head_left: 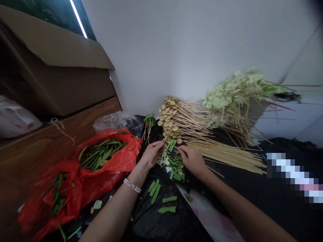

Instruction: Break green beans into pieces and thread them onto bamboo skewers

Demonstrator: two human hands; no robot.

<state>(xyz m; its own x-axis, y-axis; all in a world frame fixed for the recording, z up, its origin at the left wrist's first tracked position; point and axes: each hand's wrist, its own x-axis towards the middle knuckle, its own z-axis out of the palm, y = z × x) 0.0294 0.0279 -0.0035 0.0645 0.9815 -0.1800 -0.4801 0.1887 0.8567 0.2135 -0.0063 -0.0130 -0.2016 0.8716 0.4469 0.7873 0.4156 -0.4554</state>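
My left hand (152, 153), with a bead bracelet on its wrist, is pinched on a short green bean piece (169, 145) at the middle of a black plastic sheet (151, 222). My right hand (192, 159) is closed beside it, its fingertips touching the same spot; a thin stick seems to be in them, but I cannot make it out. Between and below the hands lies a small heap of cut green bean pieces (175, 166). More cut pieces (161, 198) lie nearer to me.
A red plastic bag (83, 181) of long green beans lies at the left. Behind the hands are skewers of tan slices (169, 117), loose bamboo sticks (227, 153), and a pile of pale green leafy skewers (237, 94). A cardboard box (58, 70) stands at far left.
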